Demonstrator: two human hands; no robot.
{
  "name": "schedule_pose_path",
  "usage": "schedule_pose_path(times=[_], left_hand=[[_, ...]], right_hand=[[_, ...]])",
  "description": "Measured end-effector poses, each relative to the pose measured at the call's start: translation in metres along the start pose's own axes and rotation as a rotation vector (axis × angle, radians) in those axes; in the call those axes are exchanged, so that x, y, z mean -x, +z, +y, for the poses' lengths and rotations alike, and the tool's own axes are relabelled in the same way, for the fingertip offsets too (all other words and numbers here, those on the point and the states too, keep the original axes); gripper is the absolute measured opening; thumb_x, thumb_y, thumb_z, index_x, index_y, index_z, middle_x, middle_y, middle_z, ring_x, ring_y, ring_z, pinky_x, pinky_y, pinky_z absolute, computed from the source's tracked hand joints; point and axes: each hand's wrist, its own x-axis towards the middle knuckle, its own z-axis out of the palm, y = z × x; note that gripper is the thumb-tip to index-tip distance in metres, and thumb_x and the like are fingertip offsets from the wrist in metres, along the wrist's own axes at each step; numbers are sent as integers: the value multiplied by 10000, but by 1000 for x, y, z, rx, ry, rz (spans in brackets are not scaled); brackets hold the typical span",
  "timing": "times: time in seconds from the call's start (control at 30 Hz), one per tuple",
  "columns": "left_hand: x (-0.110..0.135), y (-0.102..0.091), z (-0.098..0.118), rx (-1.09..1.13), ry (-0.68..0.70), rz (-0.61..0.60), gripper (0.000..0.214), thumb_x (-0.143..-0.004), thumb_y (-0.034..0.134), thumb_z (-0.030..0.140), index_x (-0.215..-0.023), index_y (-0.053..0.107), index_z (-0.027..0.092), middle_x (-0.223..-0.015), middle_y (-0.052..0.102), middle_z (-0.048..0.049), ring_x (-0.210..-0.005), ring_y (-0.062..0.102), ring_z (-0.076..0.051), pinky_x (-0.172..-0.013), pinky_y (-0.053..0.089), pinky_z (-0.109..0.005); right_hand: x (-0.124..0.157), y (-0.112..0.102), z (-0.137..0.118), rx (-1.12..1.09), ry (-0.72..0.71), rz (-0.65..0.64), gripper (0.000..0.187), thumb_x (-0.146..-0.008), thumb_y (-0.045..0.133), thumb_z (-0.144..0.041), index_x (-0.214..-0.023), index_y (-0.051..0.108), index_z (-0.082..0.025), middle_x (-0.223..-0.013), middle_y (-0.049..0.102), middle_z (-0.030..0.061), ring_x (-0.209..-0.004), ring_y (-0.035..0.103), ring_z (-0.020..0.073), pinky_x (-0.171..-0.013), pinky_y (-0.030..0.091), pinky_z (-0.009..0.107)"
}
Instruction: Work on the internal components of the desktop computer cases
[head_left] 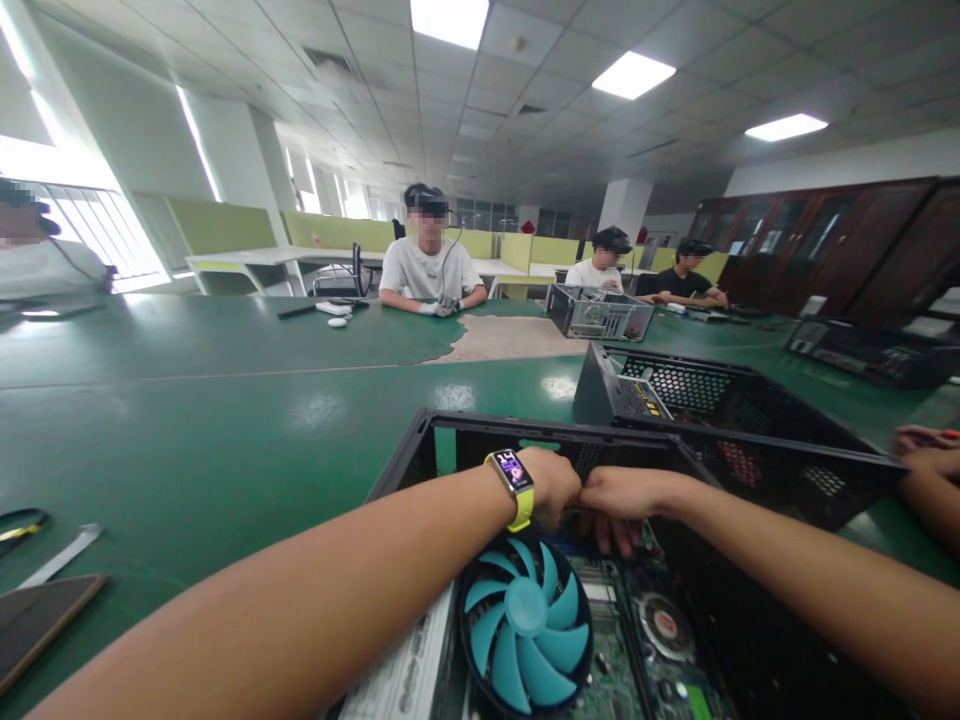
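Both of my hands reach into an open black computer case [420, 440], above its far inner end. My left hand [553, 482], with a yellow-strapped watch [514, 480] on the wrist, is curled, its fingertips mostly hidden. My right hand [622, 492] meets it, thumb and index finger pinched together at the left hand; its other fingers hang bent over the board. What the fingers hold is hidden. Nearer to me, a teal cooling fan [526, 607] sits on the green motherboard [611, 680]. A card with a small round silver fan [666, 625] lies to its right.
A second open black case [600, 385] stands just beyond mine. At left lie a dark flat panel [49, 620] and a metal strip [64, 555]. Across the green table [225, 430] sit several people, one behind a silver case [600, 315]. Another person's hand [926, 440] rests at right.
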Motion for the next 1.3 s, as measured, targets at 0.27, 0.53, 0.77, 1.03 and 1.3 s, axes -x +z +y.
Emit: schedule_pose_path(times=[0.27,0.53,0.77,1.03,1.3], left_hand=[[13,-11,-9,429,44,-448,310,-707,634,322,-952,672,135,-814,675,-62,-659,633,-190,-610,544,-294],[5,-2,-19,548,134,-401,309,-700,528,55,-962,638,176,-620,588,25,-509,578,-133,-541,523,-277],[-4,5,-21,645,5,-799,223,-653,547,6,-755,670,161,-495,594,-5,-562,633,-186,-557,530,-289],[-9,1,-9,112,-56,-390,205,-483,782,173,-422,587,173,-463,600,-18,-601,615,-204,-648,517,-310],[-11,5,-12,271,-70,-537,234,-631,713,250,-464,582,153,-584,654,-64,-676,648,-237,-666,534,-346]], right_hand=[[11,2,-8,713,-10,304,231,-667,540,-306,-788,682,-171,-819,685,91,-821,637,264,-652,476,320],[11,-1,-11,798,2,279,343,-743,446,-350,-885,697,-164,-890,688,129,-808,638,247,-612,436,288],[10,-11,-6,595,-152,233,236,-649,591,-288,-831,714,-205,-734,683,-4,-667,578,126,-551,365,203],[5,4,-10,809,-48,275,239,-555,612,-262,-766,718,-228,-701,677,35,-646,599,187,-513,370,249],[2,4,-14,832,-26,351,233,-545,591,-227,-746,707,-205,-740,682,81,-709,637,247,-522,408,275]])
